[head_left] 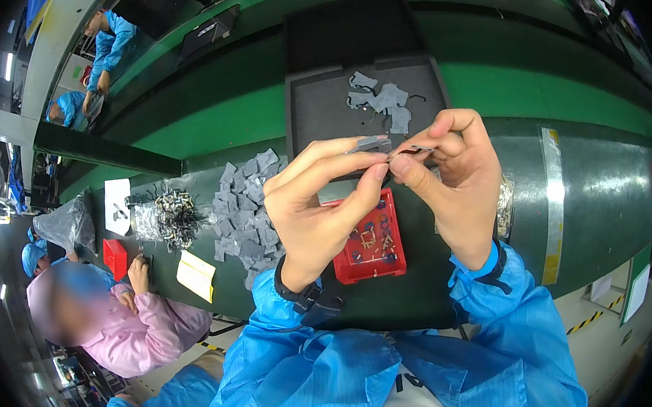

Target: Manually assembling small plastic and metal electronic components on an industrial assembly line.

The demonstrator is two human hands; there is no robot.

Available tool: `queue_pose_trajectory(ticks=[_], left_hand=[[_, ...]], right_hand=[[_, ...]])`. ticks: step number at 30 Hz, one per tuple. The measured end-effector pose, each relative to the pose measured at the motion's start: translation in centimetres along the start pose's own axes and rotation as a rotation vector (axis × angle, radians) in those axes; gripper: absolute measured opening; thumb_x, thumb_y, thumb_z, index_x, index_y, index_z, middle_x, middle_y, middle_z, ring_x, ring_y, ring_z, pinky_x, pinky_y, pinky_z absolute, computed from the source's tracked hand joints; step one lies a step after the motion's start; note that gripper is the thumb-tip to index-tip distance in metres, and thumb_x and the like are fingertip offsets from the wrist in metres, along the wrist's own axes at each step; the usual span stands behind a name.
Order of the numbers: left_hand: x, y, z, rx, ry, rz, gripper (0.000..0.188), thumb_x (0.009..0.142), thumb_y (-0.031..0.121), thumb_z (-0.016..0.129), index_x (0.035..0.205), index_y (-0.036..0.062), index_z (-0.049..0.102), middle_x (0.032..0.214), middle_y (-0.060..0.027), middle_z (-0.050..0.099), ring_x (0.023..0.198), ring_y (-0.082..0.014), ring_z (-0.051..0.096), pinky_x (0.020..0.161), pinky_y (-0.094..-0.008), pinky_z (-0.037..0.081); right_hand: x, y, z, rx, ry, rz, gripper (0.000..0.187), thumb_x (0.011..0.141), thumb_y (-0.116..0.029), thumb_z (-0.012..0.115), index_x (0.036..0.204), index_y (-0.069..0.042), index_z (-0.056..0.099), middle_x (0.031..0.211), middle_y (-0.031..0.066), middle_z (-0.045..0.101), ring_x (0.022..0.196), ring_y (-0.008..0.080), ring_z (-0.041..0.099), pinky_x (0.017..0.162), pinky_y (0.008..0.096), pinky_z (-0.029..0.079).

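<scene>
Both my hands are raised over the green table, their fingertips almost meeting. Between the thumb and fingers of my left hand (314,206) is a small flat grey piece (372,144). My right hand (457,187) pinches a thin dark strip (420,150), whose end lies close to the grey piece; I cannot tell whether the two are joined. Behind the hands, a black tray (293,113) holds several similar grey pieces (390,99) with thin black tails. Partly hidden below my hands stands a red bin (370,271) with small metallic parts inside.
Left of my hands lies a heap of grey pieces (242,216), then a bundle of dark cables (175,218). A yellow paper (196,276), a white sheet (117,206) and a small red box (115,259) lie farther left. A co-worker in pink (147,335) sits there. Striped tape (551,206) crosses the table at right.
</scene>
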State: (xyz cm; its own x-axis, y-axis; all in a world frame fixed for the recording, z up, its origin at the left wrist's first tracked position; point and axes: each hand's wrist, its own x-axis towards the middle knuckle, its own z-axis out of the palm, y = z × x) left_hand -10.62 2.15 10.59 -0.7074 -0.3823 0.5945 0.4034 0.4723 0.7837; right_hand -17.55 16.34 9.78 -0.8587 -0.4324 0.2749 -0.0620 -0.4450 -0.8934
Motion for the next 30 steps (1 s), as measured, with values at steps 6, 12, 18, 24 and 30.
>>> queue_pose_trajectory(ticks=[6,12,18,24,30], left_hand=[[-0.3,0.1,-0.2,0.036,0.062,0.045,0.016,0.073,-0.005,0.077,0.087,-0.0015,0.073,0.088,-0.0117,0.072,0.077,-0.0178,0.068,0.069,-0.0273,0.052],[-0.4,0.4,-0.3,-0.18,0.072,-0.146,0.015,0.073,-0.006,0.077,0.087,-0.0019,0.073,0.086,-0.0113,0.071,0.079,-0.0172,0.065,0.072,-0.0274,0.05],[-0.3,0.5,-0.5,-0.1,0.037,-0.088,0.015,0.074,-0.007,0.077,0.087,-0.0021,0.073,0.087,-0.0108,0.072,0.079,-0.0163,0.066,0.072,-0.0269,0.05],[-0.2,0.4,-0.4,-0.111,0.033,-0.075,0.014,0.075,-0.006,0.077,0.088,-0.0021,0.073,0.088,-0.0113,0.072,0.079,-0.0155,0.067,0.071,-0.0258,0.052],[-0.3,0.4,-0.2,-0.115,0.029,-0.094,0.014,0.076,-0.006,0.076,0.089,-0.0023,0.074,0.089,-0.0119,0.072,0.081,-0.016,0.069,0.072,-0.0258,0.053]], right_hand=[[-0.3,-0.2,0.9,0.078,-0.034,0.015,0.044,0.083,0.003,0.076,0.118,0.0,0.049,0.092,0.0084,0.069,0.084,0.0109,0.065,0.075,0.024,0.05],[-0.3,-0.2,0.3,-0.068,-0.076,-0.029,0.028,0.08,0.001,0.079,0.104,0.003,0.064,0.094,0.0071,0.067,0.077,0.0087,0.061,0.07,0.0224,0.048],[0.2,-0.5,-0.1,-0.282,-0.066,-0.192,0.021,0.077,0.001,0.079,0.097,0.0,0.072,0.092,0.006,0.066,0.074,0.0088,0.06,0.066,0.0224,0.047],[0.3,-0.6,-0.2,-0.388,-0.052,-0.273,0.019,0.075,0.001,0.08,0.093,-0.002,0.074,0.09,0.0057,0.066,0.073,0.0096,0.061,0.063,0.0226,0.047],[0.3,-0.7,-0.2,-0.475,-0.038,-0.308,0.017,0.075,0.001,0.079,0.09,-0.003,0.073,0.087,0.0048,0.066,0.071,0.0095,0.061,0.06,0.0231,0.047]])
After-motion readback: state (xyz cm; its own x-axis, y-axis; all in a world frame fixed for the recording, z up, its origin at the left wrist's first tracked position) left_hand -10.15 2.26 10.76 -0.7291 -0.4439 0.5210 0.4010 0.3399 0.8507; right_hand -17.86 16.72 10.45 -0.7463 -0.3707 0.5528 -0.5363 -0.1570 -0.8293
